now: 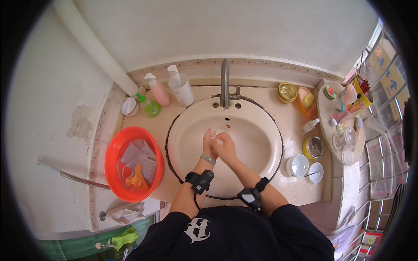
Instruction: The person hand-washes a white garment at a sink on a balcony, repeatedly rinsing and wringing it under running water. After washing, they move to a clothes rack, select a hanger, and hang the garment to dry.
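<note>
My left hand (208, 143) is raised over the oval washbasin (258, 146), its fingers extended upward, with a pale band around the wrist. Against its palm presses my right hand (226, 148), fingers curled in. A little white lather (219, 142) shows between the two hands; no other thing is visible in them. Behind them stands a grey gooseneck faucet (225, 83), and no water stream shows below its spout. Small red and yellowish bits (227, 126) lie on the basin's back wall, under the overflow hole.
Left of the basin stand a white pump bottle (181, 88), a pink pump bottle (160, 93), a green dispenser (152, 108) and a red plastic basin (111, 163). On the right are a gold bowl (287, 92), a soap dish (306, 99), white bowls (297, 165) and a cluttered corner shelf (326, 125).
</note>
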{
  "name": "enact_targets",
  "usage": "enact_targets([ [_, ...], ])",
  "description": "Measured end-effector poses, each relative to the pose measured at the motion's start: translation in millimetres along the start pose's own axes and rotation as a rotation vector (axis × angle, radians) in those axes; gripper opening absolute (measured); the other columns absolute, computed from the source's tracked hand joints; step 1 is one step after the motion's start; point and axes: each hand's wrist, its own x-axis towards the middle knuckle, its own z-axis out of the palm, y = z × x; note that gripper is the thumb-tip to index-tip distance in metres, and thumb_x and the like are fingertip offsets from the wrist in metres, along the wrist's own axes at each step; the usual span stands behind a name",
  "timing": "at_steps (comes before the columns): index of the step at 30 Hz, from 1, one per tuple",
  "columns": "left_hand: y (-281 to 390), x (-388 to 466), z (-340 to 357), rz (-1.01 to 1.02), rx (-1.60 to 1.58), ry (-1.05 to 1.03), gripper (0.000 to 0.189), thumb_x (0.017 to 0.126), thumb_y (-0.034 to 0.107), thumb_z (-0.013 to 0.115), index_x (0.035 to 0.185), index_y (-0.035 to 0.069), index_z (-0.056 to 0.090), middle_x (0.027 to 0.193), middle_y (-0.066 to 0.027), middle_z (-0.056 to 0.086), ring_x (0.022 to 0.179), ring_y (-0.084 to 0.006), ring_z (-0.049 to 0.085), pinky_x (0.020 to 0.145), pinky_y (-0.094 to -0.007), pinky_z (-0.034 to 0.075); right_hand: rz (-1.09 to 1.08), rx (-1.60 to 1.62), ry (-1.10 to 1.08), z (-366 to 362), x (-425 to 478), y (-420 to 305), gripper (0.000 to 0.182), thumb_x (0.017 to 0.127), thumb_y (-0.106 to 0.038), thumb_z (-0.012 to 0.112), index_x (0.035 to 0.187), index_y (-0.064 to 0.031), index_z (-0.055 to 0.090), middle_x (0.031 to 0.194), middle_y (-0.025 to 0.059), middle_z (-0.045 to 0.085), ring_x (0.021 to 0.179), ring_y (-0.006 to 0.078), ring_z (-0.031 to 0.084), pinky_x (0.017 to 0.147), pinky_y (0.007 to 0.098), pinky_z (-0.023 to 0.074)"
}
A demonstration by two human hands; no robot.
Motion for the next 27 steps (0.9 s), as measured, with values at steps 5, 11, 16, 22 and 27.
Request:
enact_targets([
  [5, -25.8, 3.0, -0.6, -0.133, 0.026, -0.366, 0.027, 0.086, 0.032, 0.039, 0.099, 0.01, 0.05, 0.085, -0.0021, 0.056, 0.075, -0.0164, 0.054, 0.07, -0.03, 0.044, 0.308, 0.021, -0.002, -15.2, 23.1, 23.5, 0.025, 0.076, -0.019, 0.058, 0.059, -0.0009, 0.052, 0.067, 0.0084, 0.055, 0.063, 0.0125, 0.051, 0.053, 0.0285, 0.039],
  [11, -15.4, 9.7, -6.7, -0.033, 0.094, -0.322, 0.035, 0.087, 0.04, 0.035, 0.097, 0.009, 0.049, 0.096, -0.0046, 0.052, 0.088, -0.0148, 0.05, 0.077, -0.0288, 0.04, 0.101, -0.024, 0.138, -11.2, 10.2, -8.1, 0.025, 0.072, -0.019, 0.059, 0.057, -0.0022, 0.047, 0.067, 0.0175, 0.05, 0.069, 0.0313, 0.05, 0.062, 0.0364, 0.0389],
  [16, -17.7, 21.4, -23.3, -0.161, 0.043, -0.44, 0.038, 0.086, 0.03, 0.037, 0.11, 0.001, 0.042, 0.104, -0.013, 0.049, 0.097, -0.0247, 0.048, 0.086, -0.0378, 0.039, -0.002, -0.088, 0.04, -13.0, 6.4, -17.0, 0.021, 0.073, -0.014, 0.058, 0.062, -0.0003, 0.046, 0.068, 0.0116, 0.053, 0.06, 0.0207, 0.05, 0.056, 0.0312, 0.0399],
  [22, -10.0, -25.7, 10.1, 0.071, 0.159, -0.467, 0.025, 0.088, 0.017, 0.035, 0.107, 0.005, 0.046, 0.099, -0.0086, 0.052, 0.089, -0.0194, 0.051, 0.083, -0.0306, 0.041, 0.564, 0.121, -0.037, -43.1, 37.0, 2.0, 0.027, 0.074, -0.025, 0.059, 0.086, -0.002, 0.052, 0.077, 0.013, 0.059, 0.075, 0.0215, 0.056, 0.066, 0.0296, 0.0424],
  [27, -1.8, 19.3, -32.7, 0.045, 0.055, -0.466, 0.023, 0.088, 0.025, 0.039, 0.097, 0.006, 0.049, 0.089, -0.0058, 0.055, 0.081, -0.0177, 0.054, 0.071, -0.0298, 0.045, -0.066, -0.048, -0.03, -5.2, -10.1, -25.9, 0.022, 0.072, -0.021, 0.062, 0.068, -0.0033, 0.049, 0.068, 0.0086, 0.053, 0.066, 0.013, 0.048, 0.058, 0.0279, 0.0399],
])
